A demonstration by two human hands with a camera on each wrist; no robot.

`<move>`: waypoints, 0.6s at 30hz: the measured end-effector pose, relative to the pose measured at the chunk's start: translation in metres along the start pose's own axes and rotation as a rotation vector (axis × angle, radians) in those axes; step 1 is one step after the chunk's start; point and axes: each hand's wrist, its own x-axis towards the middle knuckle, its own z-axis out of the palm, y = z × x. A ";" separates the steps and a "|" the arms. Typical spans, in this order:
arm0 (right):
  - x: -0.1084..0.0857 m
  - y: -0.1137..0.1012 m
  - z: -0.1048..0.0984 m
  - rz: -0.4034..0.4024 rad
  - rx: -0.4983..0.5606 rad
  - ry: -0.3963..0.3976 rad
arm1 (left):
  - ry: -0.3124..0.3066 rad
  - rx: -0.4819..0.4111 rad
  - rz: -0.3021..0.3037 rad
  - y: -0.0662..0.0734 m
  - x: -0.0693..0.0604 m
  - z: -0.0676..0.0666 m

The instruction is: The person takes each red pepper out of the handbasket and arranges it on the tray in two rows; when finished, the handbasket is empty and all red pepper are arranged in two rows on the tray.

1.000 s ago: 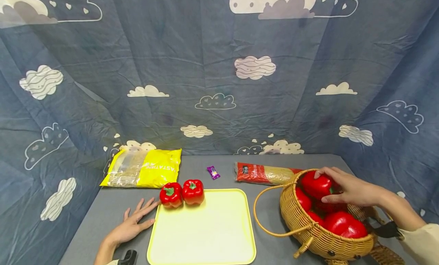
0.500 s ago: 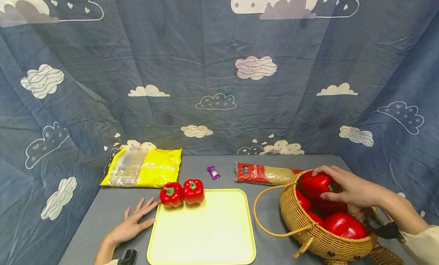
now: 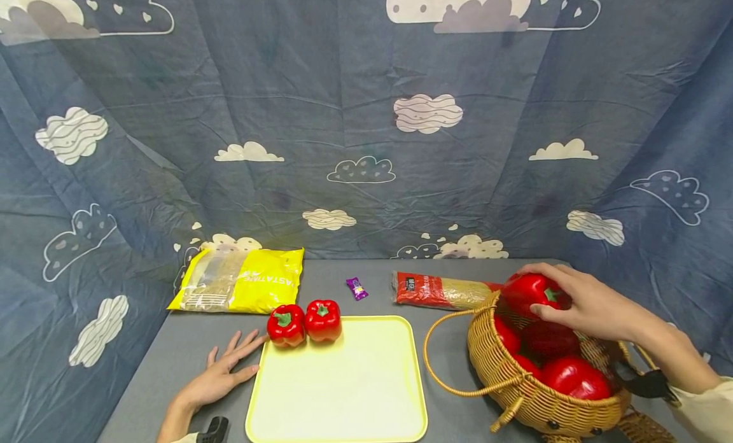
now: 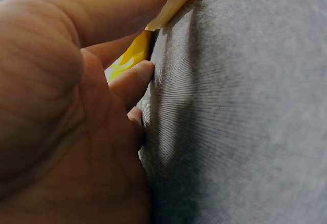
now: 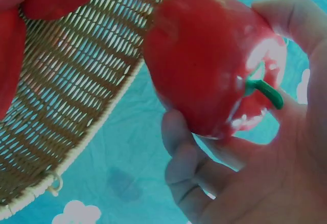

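My right hand point(image 3: 595, 303) grips a red bell pepper point(image 3: 532, 295) with a green stem, thumb on one side and fingers on the other. In the right wrist view the same pepper point(image 5: 209, 63) is beside the basket's rim. Below it, the wicker basket point(image 3: 498, 379) holds several more red peppers point(image 3: 575, 377). On the left, my left hand point(image 3: 216, 379) rests with fingers spread, thumb and forefinger touching the edge of the pale yellow tray point(image 3: 338, 392). Two red bell peppers point(image 3: 286, 326) stand side by side at the tray's far left corner.
A yellow pasta bag point(image 3: 266, 281) lies behind the tray at the left. A small purple wrapped sweet point(image 3: 356, 288) is at the back middle. Behind the basket lies a red-and-clear spaghetti pack point(image 3: 441, 290). The basket's handle point(image 3: 426, 354) hangs out toward the tray.
My right hand has lifted the bell pepper up from among the others to about the basket's rim. My left hand stays at the tray's edge.
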 end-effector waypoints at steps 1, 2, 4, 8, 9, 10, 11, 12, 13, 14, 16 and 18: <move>0.001 -0.002 0.000 0.001 -0.004 0.014 | 0.001 0.002 0.001 0.000 0.000 0.000; 0.002 -0.003 0.000 0.003 -0.007 0.026 | 0.000 0.001 0.002 0.000 0.000 0.000; 0.003 -0.007 0.000 0.010 -0.012 0.041 | -0.003 0.003 0.005 0.000 0.000 0.000; 0.007 -0.016 -0.003 0.025 -0.005 0.054 | -0.006 0.016 0.001 -0.002 0.001 0.001; 0.008 -0.018 -0.004 0.028 -0.003 0.055 | -0.007 0.019 0.002 -0.002 0.002 0.001; 0.009 -0.020 -0.005 0.027 -0.001 0.058 | -0.007 0.020 0.001 -0.002 0.002 0.001; 0.011 -0.023 -0.005 0.025 0.003 0.061 | -0.007 0.021 0.002 -0.002 0.002 0.001; 0.012 -0.025 -0.005 0.021 0.007 0.063 | -0.008 0.018 0.005 -0.002 0.002 0.001; 0.014 -0.027 -0.006 0.014 0.010 0.064 | -0.009 0.014 0.007 -0.002 0.002 0.001; 0.016 -0.030 -0.006 0.007 0.012 0.066 | -0.008 0.009 0.010 -0.001 0.002 0.000; 0.021 -0.035 -0.005 -0.012 0.018 0.068 | -0.007 -0.001 0.016 -0.001 0.001 0.000; 0.027 -0.041 -0.005 -0.028 0.018 0.071 | -0.005 -0.008 0.022 0.000 0.001 0.001</move>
